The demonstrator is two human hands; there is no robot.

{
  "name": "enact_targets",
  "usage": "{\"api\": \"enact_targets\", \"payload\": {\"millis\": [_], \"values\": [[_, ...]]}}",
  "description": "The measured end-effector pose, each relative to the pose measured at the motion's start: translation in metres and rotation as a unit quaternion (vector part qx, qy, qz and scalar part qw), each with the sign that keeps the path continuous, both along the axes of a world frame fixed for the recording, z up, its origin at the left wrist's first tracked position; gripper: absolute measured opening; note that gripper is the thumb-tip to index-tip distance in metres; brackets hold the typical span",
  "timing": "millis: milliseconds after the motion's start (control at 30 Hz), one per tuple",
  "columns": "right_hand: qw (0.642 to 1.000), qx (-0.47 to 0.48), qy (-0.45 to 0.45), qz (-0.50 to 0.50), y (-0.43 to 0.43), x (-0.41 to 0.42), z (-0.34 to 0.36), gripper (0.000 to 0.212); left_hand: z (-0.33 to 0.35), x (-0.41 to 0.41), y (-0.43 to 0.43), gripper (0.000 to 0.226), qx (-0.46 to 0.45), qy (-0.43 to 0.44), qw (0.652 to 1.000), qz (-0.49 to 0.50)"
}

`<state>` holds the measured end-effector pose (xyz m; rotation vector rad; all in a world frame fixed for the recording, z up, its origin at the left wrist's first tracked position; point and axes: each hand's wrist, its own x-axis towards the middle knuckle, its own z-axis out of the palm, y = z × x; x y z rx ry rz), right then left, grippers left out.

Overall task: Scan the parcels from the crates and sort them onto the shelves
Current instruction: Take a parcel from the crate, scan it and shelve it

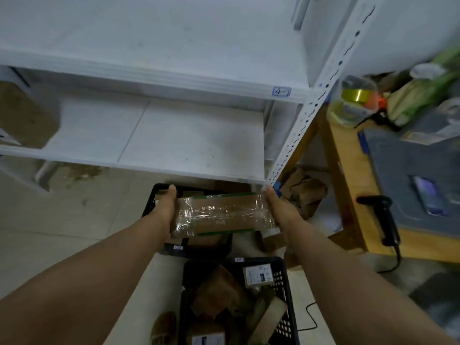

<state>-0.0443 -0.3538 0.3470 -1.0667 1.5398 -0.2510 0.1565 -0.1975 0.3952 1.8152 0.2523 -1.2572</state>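
I judge the sorting barely begun: the lower shelf [174, 135] carries one brown box [25, 115] at its left end, and the crate [281, 282] in front of the shelf holds many parcels. My left hand [166, 210] and right hand [276, 207] clamp the long taped parcel [224, 215] by its ends, thumbs on top, just in front of the shelf's edge.

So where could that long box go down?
The lower shelf is bare between the brown parcel at left and the right post. The shelf above looks bare too. The near crate and wooden table are crowded.
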Motion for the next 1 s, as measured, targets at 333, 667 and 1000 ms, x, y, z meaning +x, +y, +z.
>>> {"api": "enact_targets", "payload": {"millis": [333, 667, 1000], "values": [[0.996, -0.018, -0.069, 0.052, -0.005, -0.055, 0.089, 0.052, 0.022, -0.043, 0.037, 0.057, -0.113, -0.01, 0.991, 0.073], [0.975, -0.017, -0.087, 0.203, 0.01, -0.104, 0.115, 0.075, 0.073, -0.06, 0.04, 0.029, -0.237, -0.054, 0.97, 0.021], [0.969, 0.004, -0.074, 0.237, 0.028, -0.095, 0.124, 0.062, 0.125, -0.048, 0.003, 0.046, -0.294, -0.18, 0.937, -0.059]]}}
